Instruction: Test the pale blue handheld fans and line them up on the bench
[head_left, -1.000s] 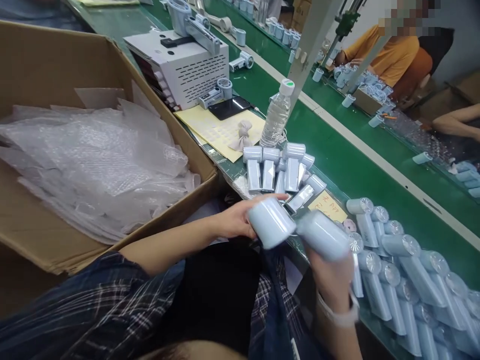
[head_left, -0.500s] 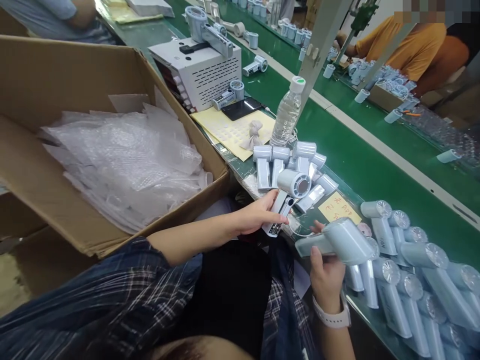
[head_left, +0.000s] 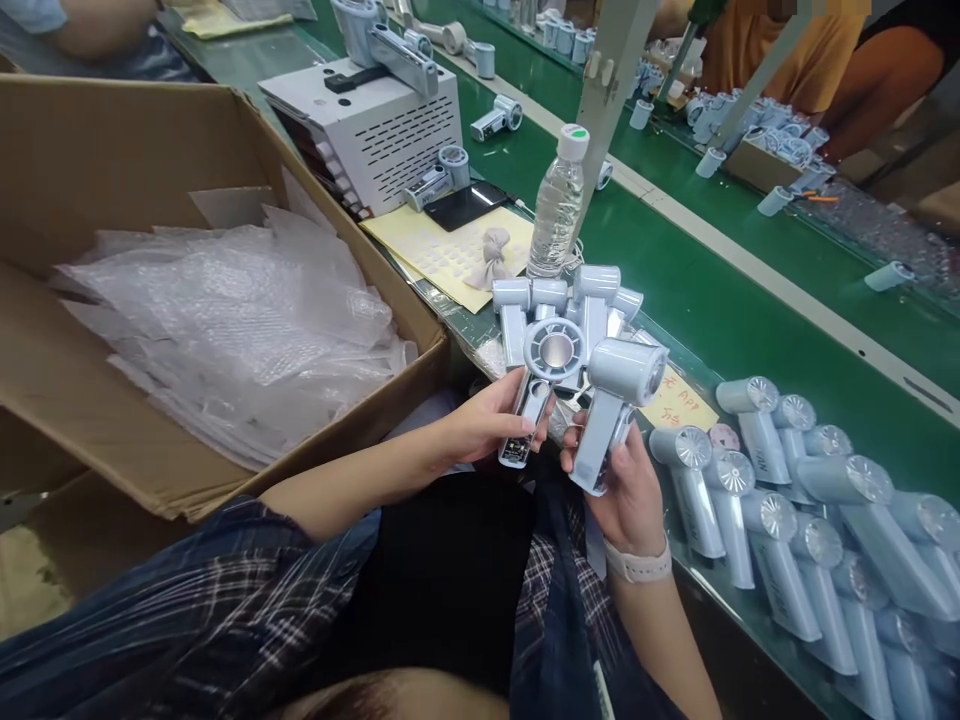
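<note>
My left hand [head_left: 480, 425] grips the handle of a pale blue handheld fan [head_left: 541, 385], its round grille facing me. My right hand [head_left: 626, 490] holds a second pale blue fan [head_left: 616, 405] by its handle, barrel pointing right. Both fans are upright side by side at the bench's near edge. Just behind them lies a small cluster of the same fans [head_left: 570, 295]. A large batch of fans [head_left: 795, 510] lies in rows to the right of my right hand.
An open cardboard box [head_left: 112, 160] of bubble-wrap bags [head_left: 225, 310] stands at left. Behind the fans are a water bottle [head_left: 556, 205], a yellow sticker sheet [head_left: 450, 255], a phone [head_left: 466, 205] and a white metal unit [head_left: 382, 125]. Another person [head_left: 795, 60] works across the green conveyor [head_left: 720, 300].
Both hands have turned their fans upright and brought them together; the left fan's grille now faces me, and the right fan rose from lying sideways to standing.
</note>
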